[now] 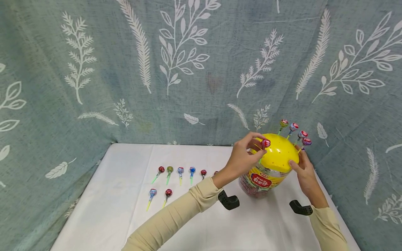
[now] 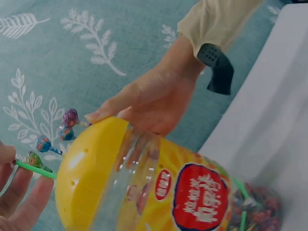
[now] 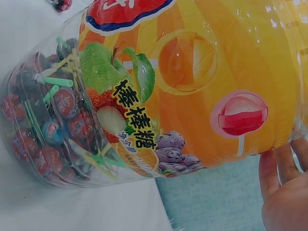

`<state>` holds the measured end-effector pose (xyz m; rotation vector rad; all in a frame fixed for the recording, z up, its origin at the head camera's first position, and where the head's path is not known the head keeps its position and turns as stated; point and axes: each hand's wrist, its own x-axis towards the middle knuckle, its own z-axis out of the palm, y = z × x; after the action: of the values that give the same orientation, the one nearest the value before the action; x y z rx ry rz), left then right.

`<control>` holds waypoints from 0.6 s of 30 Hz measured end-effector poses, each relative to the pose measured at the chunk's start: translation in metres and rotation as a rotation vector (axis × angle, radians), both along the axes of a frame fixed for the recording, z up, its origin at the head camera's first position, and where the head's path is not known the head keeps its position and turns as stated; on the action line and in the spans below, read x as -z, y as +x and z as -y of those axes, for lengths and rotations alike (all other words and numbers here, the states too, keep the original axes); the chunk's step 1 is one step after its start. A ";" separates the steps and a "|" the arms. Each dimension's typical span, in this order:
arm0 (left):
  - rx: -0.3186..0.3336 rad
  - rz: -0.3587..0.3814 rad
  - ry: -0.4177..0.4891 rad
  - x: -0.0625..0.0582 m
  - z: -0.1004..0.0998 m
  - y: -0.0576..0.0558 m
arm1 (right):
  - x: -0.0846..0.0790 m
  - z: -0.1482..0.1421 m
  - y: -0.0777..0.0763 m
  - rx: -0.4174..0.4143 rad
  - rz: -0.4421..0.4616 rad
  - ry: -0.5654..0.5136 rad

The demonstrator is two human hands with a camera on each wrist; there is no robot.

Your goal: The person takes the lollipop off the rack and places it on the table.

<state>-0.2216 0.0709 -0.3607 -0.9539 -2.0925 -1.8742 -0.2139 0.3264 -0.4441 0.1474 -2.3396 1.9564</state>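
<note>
A clear jar of lollipops (image 1: 262,179) stands tilted on the right of the table, with a yellow domed lid (image 1: 277,155) pierced by small holes. My left hand (image 1: 242,155) pinches a red-wrapped lollipop (image 1: 266,143) over the lid's left side. In the left wrist view its green stick (image 2: 36,169) meets the dome. My right hand (image 1: 306,174) grips the lid's right edge, thumb on top, other fingers partly hidden behind the jar. Several lollipops (image 1: 293,127) stick up from the lid's far right side. Loose candies show through the jar's base (image 3: 48,120) in the right wrist view.
Left of the jar, several lollipops (image 1: 180,170) lie in a row on the white table (image 1: 106,195). Two more, one blue (image 1: 152,192) and one red (image 1: 168,192), lie nearer. My left forearm (image 1: 176,214) crosses over the table. A patterned curtain (image 1: 201,73) hangs behind.
</note>
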 end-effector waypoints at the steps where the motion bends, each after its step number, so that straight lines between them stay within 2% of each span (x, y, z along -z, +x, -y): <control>1: 0.004 0.019 0.004 -0.002 0.004 0.004 | 0.000 0.000 0.000 -0.002 -0.003 -0.005; 4: 0.020 0.067 0.014 -0.008 0.017 0.017 | 0.000 -0.001 0.001 -0.008 -0.011 -0.013; 12: -0.013 0.102 -0.007 0.004 0.039 0.028 | 0.000 -0.001 0.001 -0.015 -0.012 -0.021; 18: -0.041 0.159 -0.016 0.014 0.054 0.034 | 0.001 0.000 0.001 -0.020 -0.021 -0.024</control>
<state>-0.1874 0.0166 -0.3750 -0.7828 -2.2002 -1.9754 -0.2125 0.3268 -0.4454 0.1891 -2.3099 1.9809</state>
